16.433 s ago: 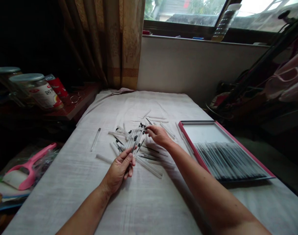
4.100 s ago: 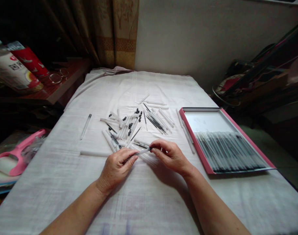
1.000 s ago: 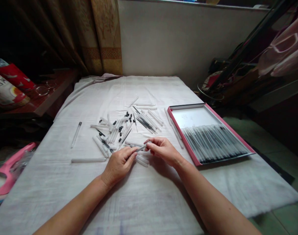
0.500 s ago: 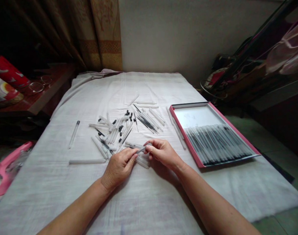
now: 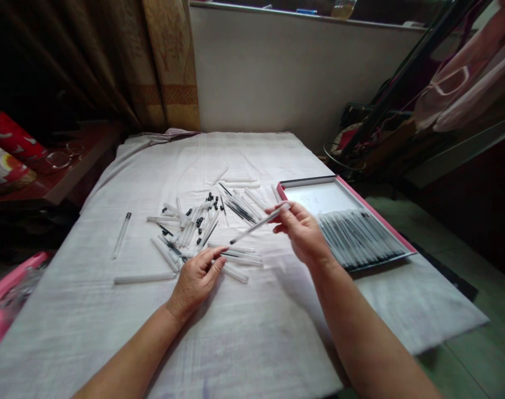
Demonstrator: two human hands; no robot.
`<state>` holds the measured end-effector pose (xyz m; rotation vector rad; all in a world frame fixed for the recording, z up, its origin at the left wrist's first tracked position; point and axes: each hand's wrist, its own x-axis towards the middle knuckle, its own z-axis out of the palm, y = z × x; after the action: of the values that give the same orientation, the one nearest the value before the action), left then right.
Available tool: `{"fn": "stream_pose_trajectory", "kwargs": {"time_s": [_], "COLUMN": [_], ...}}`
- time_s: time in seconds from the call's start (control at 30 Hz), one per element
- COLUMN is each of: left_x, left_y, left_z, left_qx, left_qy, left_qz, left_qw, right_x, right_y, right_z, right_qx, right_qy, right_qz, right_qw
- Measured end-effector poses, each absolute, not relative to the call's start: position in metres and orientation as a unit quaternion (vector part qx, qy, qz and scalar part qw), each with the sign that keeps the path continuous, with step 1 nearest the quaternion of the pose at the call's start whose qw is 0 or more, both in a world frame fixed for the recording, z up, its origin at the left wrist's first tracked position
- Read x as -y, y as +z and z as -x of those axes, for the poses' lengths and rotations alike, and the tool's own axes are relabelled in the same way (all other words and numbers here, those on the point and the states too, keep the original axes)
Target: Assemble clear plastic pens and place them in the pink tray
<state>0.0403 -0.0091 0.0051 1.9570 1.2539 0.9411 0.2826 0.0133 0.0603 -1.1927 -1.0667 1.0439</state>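
Note:
My right hand pinches a clear pen near one end and holds it above the cloth. Its dark tip slants down toward my left hand. That left hand rests low beside loose pens, thumb and forefinger apart, with nothing seen between them. Just past its fingers lie several clear pen barrels. Small black pen plugs are scattered among more barrels, and a bundle of thin dark refills sits behind them. At the right, a pink-edged box contains a row of pens.
A light cloth covers the table. One black-ended pen lies apart on the left. A pink plastic handle shows at the left edge. Eyeglasses rest on a side table, and a curtain hangs behind.
My right hand has moved right and up, drawing the pen away from my left hand. My left fingers have let go of it and parted. The view has shifted slightly.

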Motion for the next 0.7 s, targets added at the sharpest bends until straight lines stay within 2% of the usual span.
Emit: {"fn": "stream_pose_trajectory", "kwargs": {"time_s": [0.1,0.2,0.4,0.57,0.7], "left_x": [0.009,0.009,0.008,0.007,0.007], "left_y": [0.006,0.006,0.005,0.004,0.003], "left_z": [-0.040,-0.040,-0.040,-0.041,-0.040], "left_qx": [-0.468,-0.453,-0.455,-0.454,-0.455], "left_qy": [0.349,0.342,0.334,0.336,0.340], "left_qz": [-0.752,-0.768,-0.774,-0.778,-0.775], "left_qw": [0.307,0.295,0.287,0.275,0.276], "right_x": [-0.020,-0.024,-0.032,-0.035,-0.034], "right_y": [0.087,0.106,0.091,0.062,0.053], "right_z": [-0.342,-0.408,-0.494,-0.504,-0.496], "right_qx": [0.471,0.503,0.564,0.604,0.595], "right_qy": [0.330,0.215,0.153,0.093,0.067], "right_qz": [0.567,0.636,0.759,0.771,0.791], "right_qw": [0.590,0.544,0.287,0.177,0.124]}}
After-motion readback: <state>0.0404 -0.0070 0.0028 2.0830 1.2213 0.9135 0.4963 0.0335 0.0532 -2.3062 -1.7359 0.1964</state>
